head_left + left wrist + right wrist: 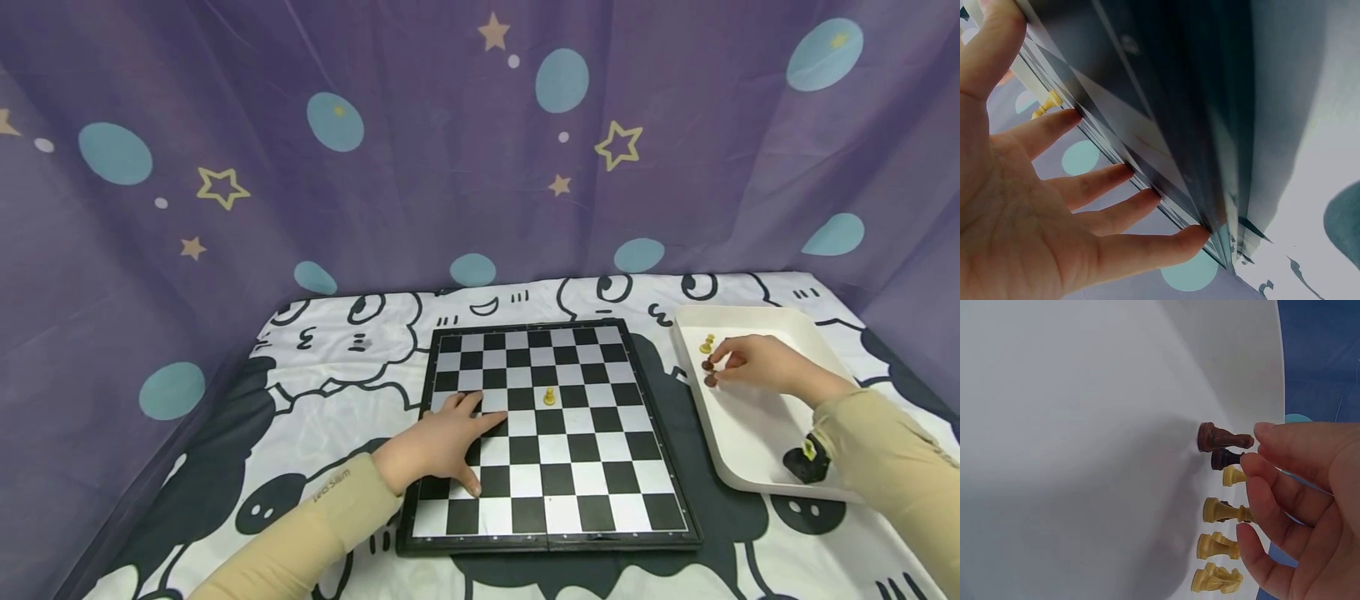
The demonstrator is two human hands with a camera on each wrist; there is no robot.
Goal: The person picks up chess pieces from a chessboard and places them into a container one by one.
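Observation:
My left hand (442, 442) lies with spread fingers on the left side of a black-and-white chessboard (547, 546). A yellow pawn (550, 397) stands alone near the board's middle. Over the far left part of a white tray (742, 482), my right hand (765, 364) reaches down with bent fingers. In the right wrist view its thumb and index tips are slightly apart, right at the tops of a reddish-brown chess piece (1213, 437) and a dark piece (1222, 459), both upright. Several yellow pieces (1211, 546) stand beside them in a row, some partly behind the fingers.
A cloth (337, 367) with cartoon faces covers the table under board and tray. The tray, to the right of the board, has raised walls. Behind the table hangs a purple curtain (450, 183) with stars and blue ovals. A small black device (806, 461) sits by the right cuff.

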